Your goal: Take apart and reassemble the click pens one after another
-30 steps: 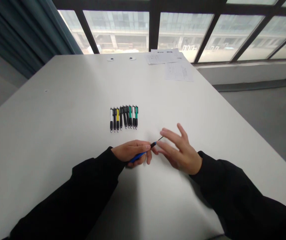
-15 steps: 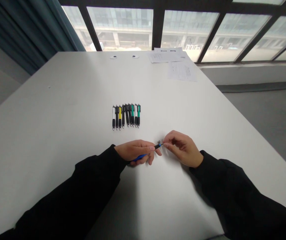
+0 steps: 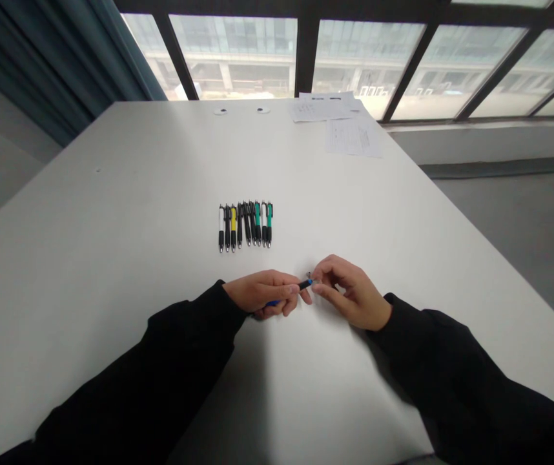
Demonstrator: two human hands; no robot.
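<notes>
My left hand is closed around a blue pen with a black grip, its front end pointing right. Part of the blue barrel shows between the fingers; a blue ring sits at the open front end. Thumb and fingertips of my right hand pinch together right at that end. A small pale bit shows at these fingertips, too fine to make out. Just behind the fingertips is a small grey metal piece, partly hidden, perhaps the pen's tip cone.
Several pens lie side by side in a row, among them a yellow pen and a green pen. Paper sheets lie at the white table's far right, and two small white discs near its back edge.
My right fingertips have moved slightly left, closer to the pen's front end. The thin dark rod that stuck out there is now hidden. My left hand stays nearly still.
</notes>
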